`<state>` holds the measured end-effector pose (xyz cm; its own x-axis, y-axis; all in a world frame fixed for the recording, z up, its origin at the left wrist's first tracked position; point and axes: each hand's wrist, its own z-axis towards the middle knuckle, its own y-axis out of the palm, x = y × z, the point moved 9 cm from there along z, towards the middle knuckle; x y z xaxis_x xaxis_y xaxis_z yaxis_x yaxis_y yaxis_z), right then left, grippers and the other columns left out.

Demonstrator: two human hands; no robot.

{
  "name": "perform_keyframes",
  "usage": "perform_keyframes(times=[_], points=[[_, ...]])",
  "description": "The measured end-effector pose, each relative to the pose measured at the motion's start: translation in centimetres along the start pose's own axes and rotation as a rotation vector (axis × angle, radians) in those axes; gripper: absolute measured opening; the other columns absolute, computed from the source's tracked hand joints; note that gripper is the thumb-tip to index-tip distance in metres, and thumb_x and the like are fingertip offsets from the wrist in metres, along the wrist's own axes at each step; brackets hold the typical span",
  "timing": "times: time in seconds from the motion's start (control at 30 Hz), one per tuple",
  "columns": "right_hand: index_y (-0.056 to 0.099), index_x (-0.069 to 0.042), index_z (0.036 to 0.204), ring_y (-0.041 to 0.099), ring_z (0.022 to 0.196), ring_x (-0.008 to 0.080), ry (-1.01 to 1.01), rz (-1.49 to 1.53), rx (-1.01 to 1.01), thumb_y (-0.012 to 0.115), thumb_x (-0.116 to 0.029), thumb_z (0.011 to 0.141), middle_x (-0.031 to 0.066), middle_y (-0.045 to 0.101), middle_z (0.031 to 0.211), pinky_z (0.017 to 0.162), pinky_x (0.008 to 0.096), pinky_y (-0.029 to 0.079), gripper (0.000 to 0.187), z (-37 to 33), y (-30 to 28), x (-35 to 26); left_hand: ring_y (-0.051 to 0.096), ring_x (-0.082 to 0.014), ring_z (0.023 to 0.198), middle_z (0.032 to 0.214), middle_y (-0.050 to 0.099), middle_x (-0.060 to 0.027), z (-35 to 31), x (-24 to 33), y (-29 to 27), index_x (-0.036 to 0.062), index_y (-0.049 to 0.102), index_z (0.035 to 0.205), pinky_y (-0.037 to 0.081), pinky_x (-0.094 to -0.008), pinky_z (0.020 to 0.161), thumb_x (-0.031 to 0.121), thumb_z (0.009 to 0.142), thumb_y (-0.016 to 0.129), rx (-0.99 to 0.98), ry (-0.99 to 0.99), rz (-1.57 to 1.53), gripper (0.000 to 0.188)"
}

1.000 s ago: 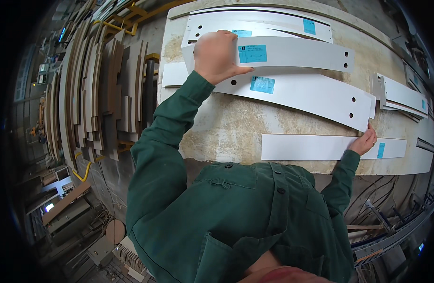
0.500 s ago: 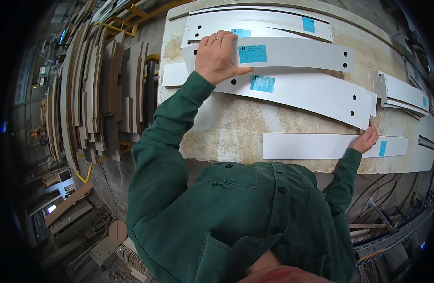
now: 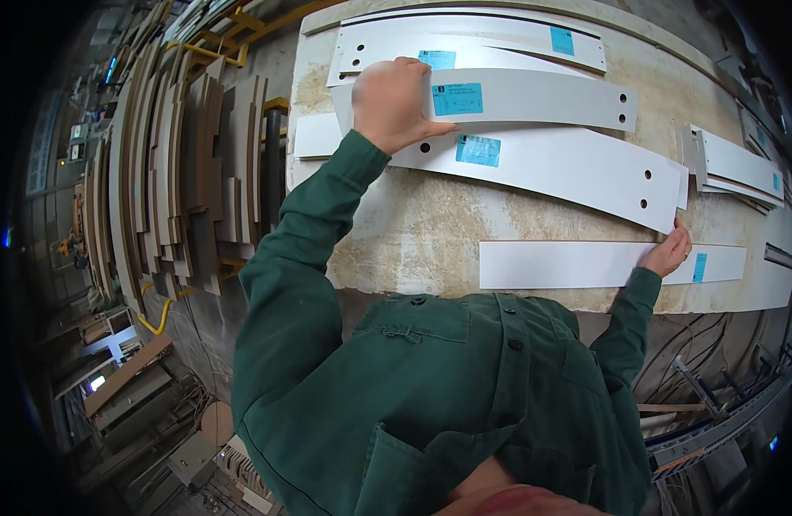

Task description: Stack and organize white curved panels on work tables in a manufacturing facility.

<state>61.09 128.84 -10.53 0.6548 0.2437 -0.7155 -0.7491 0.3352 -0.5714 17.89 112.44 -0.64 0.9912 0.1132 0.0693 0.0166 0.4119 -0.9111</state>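
From where I sit, I see two white boards in use on the worn, stained table [image 3: 396,232]. The top board [image 3: 542,99] is long and flat, and it looks a bit gray. It has a blue sticker [image 3: 458,105] with dark print near its left part and two round holes [image 3: 622,99] at its right end. It lies partly over the lower board [image 3: 551,163], which is bright white and slants down toward the right. That one has a shiny blue label [image 3: 477,150], one hole on the left and two on the right.

My left hand [image 3: 387,107] grips the top board's left end, thumb on the near edge, fingers on the far edge. My right hand [image 3: 668,249] has its fingertips at the lower board's near right corner; I can't tell if they pinch it. Under that hand lies a narrow white board [image 3: 551,265].
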Motion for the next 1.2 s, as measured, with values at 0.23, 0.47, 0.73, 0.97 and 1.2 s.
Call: perform_keyframes(times=[0.23,0.47,0.73,0.97,1.2], points=[[0.056,0.0,0.093,0.048,0.087,0.0224,-0.026,0.009,0.004,0.035,-0.023,0.085,0.0116,0.05,0.094,0.078,0.0302,0.037,0.032,-0.01,-0.02,-0.2,0.05,-0.0227,0.082,0.092,0.05,-0.0102,-0.08,-0.04,0.06,0.0017,0.046,0.094,0.035,-0.0331,0.074,0.045,0.044,0.074,0.005,-0.005,-0.021,0.072],[0.056,0.002,0.092,0.048,0.085,0.0237,-0.004,-0.006,0.006,0.035,-0.024,0.086,0.0133,0.05,0.093,0.077,0.0311,0.037,0.034,-0.05,0.02,-0.09,0.05,-0.0227,0.082,0.092,0.05,-0.0104,-0.11,-0.18,0.19,0.0016,0.046,0.094,0.036,-0.0332,0.074,0.045,0.044,0.074,-0.006,-0.016,-0.024,0.072],[0.056,0.0,0.093,0.048,0.087,0.0219,-0.03,0.01,0.008,0.035,-0.025,0.086,0.0112,0.05,0.094,0.078,0.0299,0.036,0.033,-0.04,-0.01,-0.01,0.05,-0.0223,0.082,0.092,0.05,-0.0102,-0.15,-0.28,0.43,0.0016,0.046,0.094,0.036,-0.033,0.073,0.046,0.044,0.074,-0.016,-0.02,-0.03,0.071],[0.056,0.0,0.093,0.047,0.088,0.0215,0.013,0.012,-0.005,0.035,-0.025,0.086,0.0111,0.05,0.095,0.079,0.0298,0.036,0.033,-0.04,0.13,0.39,0.05,-0.0219,0.081,0.091,0.05,-0.0096,-0.23,-0.3,0.45,0.0019,0.046,0.094,0.035,-0.0328,0.073,0.045,0.045,0.074,-0.002,-0.011,-0.031,0.071],[0.057,0.001,0.092,0.048,0.086,0.0232,-0.004,-0.013,0.004,0.035,-0.025,0.086,0.0127,0.05,0.093,0.078,0.031,0.037,0.035,0.01,0.07,0.01,0.05,-0.0215,0.082,0.091,0.05,-0.0096,-0.22,-0.47,0.68,0.002,0.046,0.094,0.035,-0.0325,0.072,0.045,0.044,0.074,-0.026,-0.022,-0.022,0.072]])
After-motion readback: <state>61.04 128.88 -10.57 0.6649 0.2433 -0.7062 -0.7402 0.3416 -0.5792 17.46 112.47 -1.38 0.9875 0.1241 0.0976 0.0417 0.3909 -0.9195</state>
